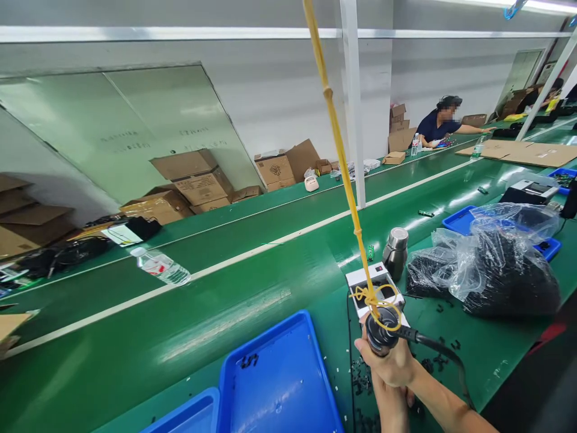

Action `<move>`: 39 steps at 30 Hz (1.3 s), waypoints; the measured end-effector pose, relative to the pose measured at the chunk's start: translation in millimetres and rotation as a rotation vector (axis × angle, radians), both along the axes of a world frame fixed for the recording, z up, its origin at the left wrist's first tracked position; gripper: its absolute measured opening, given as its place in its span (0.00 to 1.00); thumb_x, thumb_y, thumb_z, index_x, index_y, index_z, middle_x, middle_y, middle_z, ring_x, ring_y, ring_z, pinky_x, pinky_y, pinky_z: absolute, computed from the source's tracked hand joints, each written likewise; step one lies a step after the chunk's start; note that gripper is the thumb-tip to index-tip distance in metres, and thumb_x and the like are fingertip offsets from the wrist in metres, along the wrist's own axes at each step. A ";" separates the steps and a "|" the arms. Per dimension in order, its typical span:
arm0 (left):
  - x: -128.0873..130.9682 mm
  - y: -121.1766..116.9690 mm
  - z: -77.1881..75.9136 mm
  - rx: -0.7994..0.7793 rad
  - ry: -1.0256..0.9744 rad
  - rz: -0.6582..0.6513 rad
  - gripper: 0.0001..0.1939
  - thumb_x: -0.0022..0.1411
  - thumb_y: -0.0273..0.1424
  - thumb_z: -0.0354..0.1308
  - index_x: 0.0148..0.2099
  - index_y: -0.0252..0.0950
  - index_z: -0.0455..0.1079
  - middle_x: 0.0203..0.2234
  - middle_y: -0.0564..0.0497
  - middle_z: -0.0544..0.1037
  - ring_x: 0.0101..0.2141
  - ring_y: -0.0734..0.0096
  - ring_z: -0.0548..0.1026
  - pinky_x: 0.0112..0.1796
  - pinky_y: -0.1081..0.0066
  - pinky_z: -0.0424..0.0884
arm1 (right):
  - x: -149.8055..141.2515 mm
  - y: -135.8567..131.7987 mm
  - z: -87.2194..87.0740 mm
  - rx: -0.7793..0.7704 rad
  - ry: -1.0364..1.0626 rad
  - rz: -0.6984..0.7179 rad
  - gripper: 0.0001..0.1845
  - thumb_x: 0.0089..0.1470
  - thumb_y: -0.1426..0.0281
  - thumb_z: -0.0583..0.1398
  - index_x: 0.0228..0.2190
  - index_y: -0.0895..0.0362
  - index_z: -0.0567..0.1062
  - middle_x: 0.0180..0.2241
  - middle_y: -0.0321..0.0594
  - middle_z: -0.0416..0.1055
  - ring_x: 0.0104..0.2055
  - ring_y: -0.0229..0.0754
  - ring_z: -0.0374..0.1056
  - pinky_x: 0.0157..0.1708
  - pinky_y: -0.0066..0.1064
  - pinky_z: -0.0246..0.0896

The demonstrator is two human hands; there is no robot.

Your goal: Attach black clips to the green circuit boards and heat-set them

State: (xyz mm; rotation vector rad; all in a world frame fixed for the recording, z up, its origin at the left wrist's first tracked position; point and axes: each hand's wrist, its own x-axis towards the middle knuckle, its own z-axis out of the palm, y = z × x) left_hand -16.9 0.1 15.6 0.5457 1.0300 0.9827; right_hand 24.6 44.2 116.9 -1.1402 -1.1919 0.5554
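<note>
My right hand [396, 364] is wrapped round a black electric screwdriver [381, 337], seen from its top end. The screwdriver hangs from a knotted yellow elastic cord [339, 138], and a black cable [439, 346] leads from it to the right. Below the right hand is my left hand [390, 400], mostly covered by it, so its fingers and anything in them are hidden. Just beyond the screwdriver stands a white box-shaped device [358, 279] with a dark recess. Small black parts [362, 382] lie scattered on the green bench beside my hands.
Blue trays [279, 385] are at the lower left. A steel flask [396, 252] and clear bags of black parts [509, 276] stand to the right. A water bottle [161, 266] lies on the green belt [234, 288]. A co-worker [439, 126] sits across it.
</note>
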 end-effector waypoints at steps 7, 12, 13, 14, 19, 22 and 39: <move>-41.1 6.9 1.7 0.003 0.047 -0.051 0.33 0.40 0.61 0.73 0.27 0.38 0.67 0.14 0.60 0.70 0.12 0.79 0.63 0.13 0.78 0.62 | 19.4 -5.1 8.1 -0.004 0.185 -0.094 0.12 0.61 0.61 0.63 0.42 0.54 0.71 0.22 0.27 0.65 0.19 0.35 0.62 0.24 0.29 0.65; -101.0 24.4 11.2 0.181 0.171 0.075 0.26 0.42 0.51 0.78 0.34 0.36 0.83 0.37 0.46 0.84 0.43 0.62 0.80 0.44 0.72 0.76 | 35.6 -8.0 -6.3 -0.116 0.104 -0.153 0.16 0.57 0.57 0.68 0.34 0.55 0.72 0.25 0.32 0.68 0.24 0.36 0.65 0.25 0.27 0.65; -110.0 27.0 13.7 0.228 0.201 0.130 0.25 0.40 0.49 0.79 0.35 0.37 0.84 0.39 0.47 0.84 0.45 0.61 0.79 0.46 0.72 0.75 | 37.0 -10.3 -11.5 -0.129 0.099 -0.148 0.16 0.56 0.57 0.68 0.34 0.55 0.72 0.26 0.33 0.70 0.26 0.37 0.66 0.26 0.28 0.66; -117.1 28.3 16.2 0.258 0.235 0.180 0.24 0.37 0.48 0.80 0.34 0.37 0.85 0.39 0.48 0.83 0.45 0.62 0.78 0.45 0.73 0.75 | 38.0 -13.9 -17.6 -0.133 0.093 -0.149 0.16 0.56 0.57 0.68 0.36 0.55 0.73 0.29 0.35 0.72 0.29 0.40 0.69 0.29 0.29 0.68; -126.4 18.8 32.6 0.176 0.268 0.346 0.25 0.42 0.43 0.80 0.42 0.36 0.85 0.18 0.55 0.76 0.20 0.76 0.69 0.21 0.78 0.66 | 42.7 -51.1 -59.2 -0.162 -0.204 -0.449 0.14 0.65 0.59 0.59 0.47 0.54 0.71 0.44 0.47 0.72 0.50 0.50 0.71 0.52 0.42 0.69; -122.1 12.9 44.2 0.198 0.119 0.370 0.23 0.46 0.42 0.79 0.43 0.37 0.85 0.11 0.58 0.69 0.17 0.75 0.66 0.20 0.76 0.65 | 45.3 -76.2 -83.8 -0.302 -0.314 -0.357 0.07 0.66 0.64 0.58 0.38 0.52 0.76 0.34 0.40 0.73 0.36 0.44 0.73 0.39 0.35 0.72; -95.7 2.6 39.8 0.112 0.127 0.121 0.42 0.43 0.41 0.81 0.56 0.41 0.64 0.30 0.50 0.84 0.23 0.62 0.83 0.25 0.71 0.78 | 40.1 -81.0 -103.8 -0.750 -0.729 0.022 0.22 0.53 0.87 0.52 0.37 0.58 0.81 0.40 0.48 0.77 0.41 0.50 0.77 0.39 0.33 0.67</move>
